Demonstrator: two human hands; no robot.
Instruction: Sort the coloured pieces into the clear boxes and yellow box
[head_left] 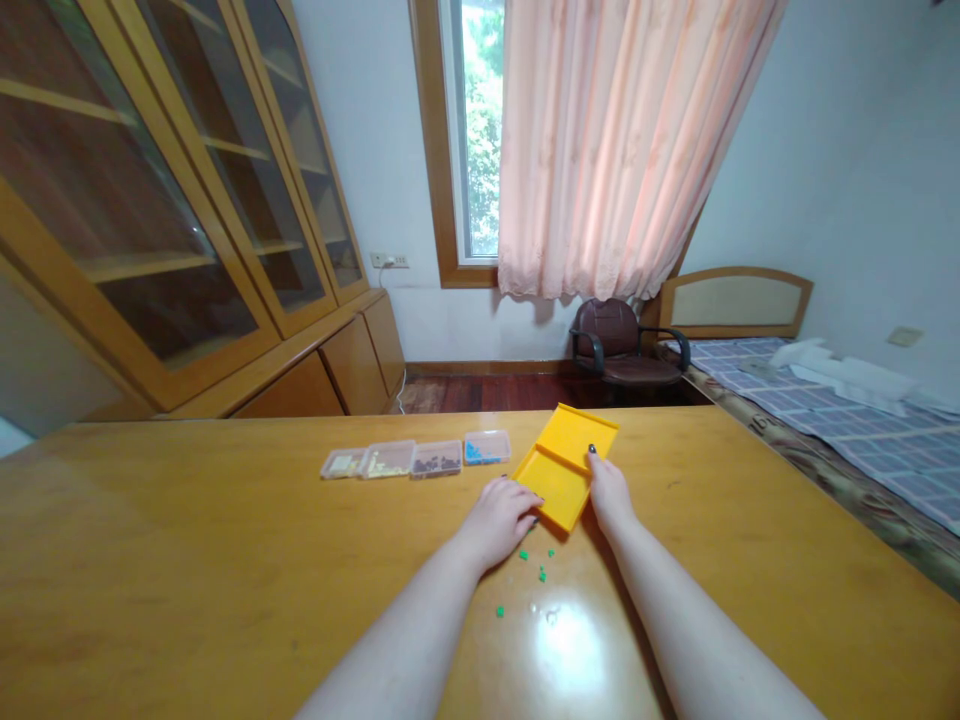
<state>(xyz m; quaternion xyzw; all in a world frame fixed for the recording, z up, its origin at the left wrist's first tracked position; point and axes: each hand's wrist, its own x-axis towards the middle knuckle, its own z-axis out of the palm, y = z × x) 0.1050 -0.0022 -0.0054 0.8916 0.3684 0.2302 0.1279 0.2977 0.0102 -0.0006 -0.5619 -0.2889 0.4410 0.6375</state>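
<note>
An open yellow plastic case [559, 490], its hinged lid folded away from me, is tilted over the table between my hands. My right hand [609, 490] grips its right edge near the hinge, thumb on the inner side. At the lower left edge, my left hand [501, 520] has its fingers closed on the case. The inside of the case that shows is bare. Several small green pieces [542, 576] lie scattered on the table just below the case and beside my left wrist. A few tiny clear bits lie near them in the glare.
Several clear plastic boxes stand in a row left of the case: one with blue pieces [486, 448], one with dark pieces [437, 460], and others with pale pieces [388, 460]. The wooden table [225, 560] has its far edge just behind them. A chair [622, 340] and bed stand beyond.
</note>
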